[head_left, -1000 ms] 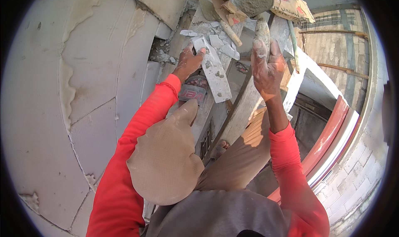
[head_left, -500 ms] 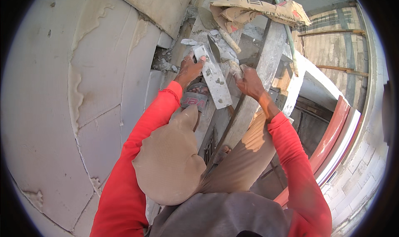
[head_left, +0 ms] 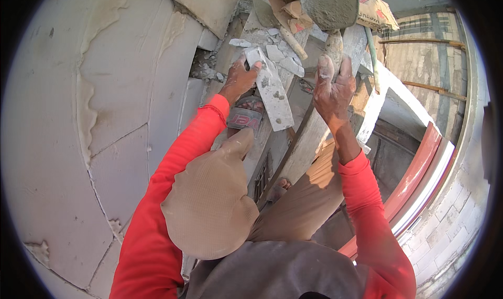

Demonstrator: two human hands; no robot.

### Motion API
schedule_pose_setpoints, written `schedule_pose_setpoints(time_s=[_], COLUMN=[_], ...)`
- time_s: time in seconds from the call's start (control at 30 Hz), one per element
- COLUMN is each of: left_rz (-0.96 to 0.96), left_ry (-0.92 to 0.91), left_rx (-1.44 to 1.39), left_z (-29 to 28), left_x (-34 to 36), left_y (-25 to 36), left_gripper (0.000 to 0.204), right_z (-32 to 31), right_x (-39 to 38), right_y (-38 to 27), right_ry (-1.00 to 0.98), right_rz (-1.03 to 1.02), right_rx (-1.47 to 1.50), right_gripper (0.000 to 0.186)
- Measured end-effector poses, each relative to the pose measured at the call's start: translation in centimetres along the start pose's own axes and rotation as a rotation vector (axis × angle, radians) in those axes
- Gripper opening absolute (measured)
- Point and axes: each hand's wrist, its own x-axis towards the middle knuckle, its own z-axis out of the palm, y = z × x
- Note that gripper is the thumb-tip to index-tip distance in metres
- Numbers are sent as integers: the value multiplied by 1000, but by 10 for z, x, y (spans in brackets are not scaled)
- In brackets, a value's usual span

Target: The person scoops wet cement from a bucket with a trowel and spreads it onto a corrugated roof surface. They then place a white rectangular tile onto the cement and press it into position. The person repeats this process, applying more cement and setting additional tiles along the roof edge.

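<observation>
My left hand [head_left: 242, 79] grips the upper end of a narrow white strip of block [head_left: 272, 97], its thumb on the face and fingers around the edge. Small grey dabs of mortar dot the strip, which slants down to the right. My right hand [head_left: 334, 89] is closed on the pale, crusted handle of a trowel [head_left: 331, 8]. The trowel's rounded blade points away from me, its face grey with mortar. Between the hands and farther off lie broken white chips [head_left: 285, 58]. A second trowel [head_left: 265, 13] rests there, its handle pointing toward me.
A wall of large pale blocks [head_left: 120, 94] with squeezed-out mortar fills the left. Wooden planks [head_left: 309, 147] run beneath me, with gaps beside them. A torn paper sack [head_left: 378, 13] lies at the far end. Red and white curved edging [head_left: 414, 181] stands at right.
My right hand has moved up and to the right, away from the strip. The trowel has turned from edge-on to show its broad face. My left hand still holds the strip, barely moved.
</observation>
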Motion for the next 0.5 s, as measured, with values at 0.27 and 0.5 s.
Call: schedule_pose_setpoints(time_s=[0.27, 0.5], left_rz=[-69, -6], left_ry=[-70, 74], left_rx=[-85, 79], left_z=[1, -14], left_x=[4, 21], left_y=[-7, -11], left_gripper=[69, 80], right_z=[10, 49], right_x=[14, 2], right_y=[40, 130], right_ry=[-257, -495], right_rz=[-119, -84], right_rx=[-182, -321], right_gripper=[43, 43])
